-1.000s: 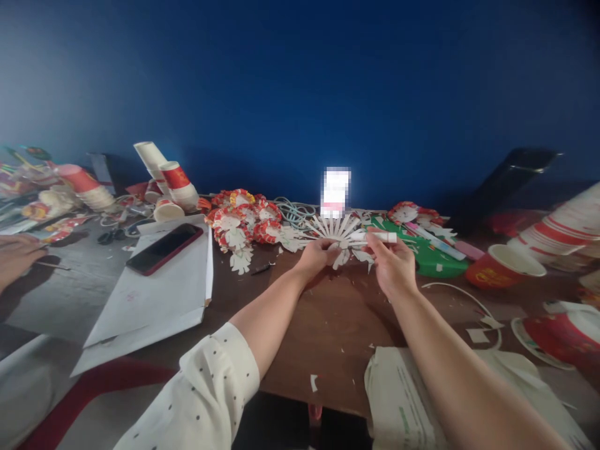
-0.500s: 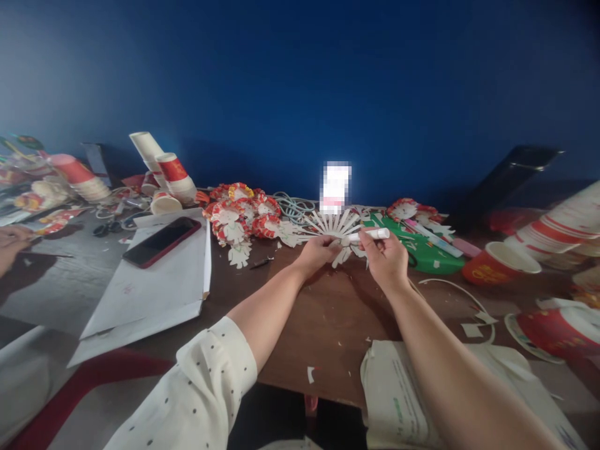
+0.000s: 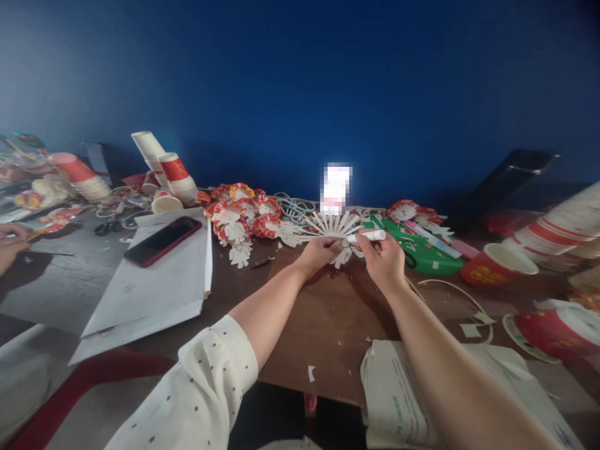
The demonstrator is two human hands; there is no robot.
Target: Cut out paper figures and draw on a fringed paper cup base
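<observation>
My left hand (image 3: 319, 255) grips a cut paper cup (image 3: 334, 224) whose wall is slit into many white strips fanned outward like a flower. Between the fingers of my right hand (image 3: 385, 257) is a white marker-like tube (image 3: 370, 236), its left end at the cup's strips. Whether that end touches them I cannot tell. Behind and left of my left hand lie several red and white paper-cup flowers (image 3: 234, 215). A green sheet (image 3: 434, 253) with paper scraps on it is just beyond my right hand.
A phone (image 3: 163, 241) rests on white paper (image 3: 145, 300) to the left. Stacked paper cups (image 3: 178, 178) stand behind it; a red cup (image 3: 497, 265) and more stacks are at right. Another person's hand (image 3: 14, 244) shows at the far left. A lit pixelated screen (image 3: 336, 187) is at the back.
My right hand has shifted slightly left with the white tube, its right end tipping a little lower. My left hand stays nearly still on the cut cup.
</observation>
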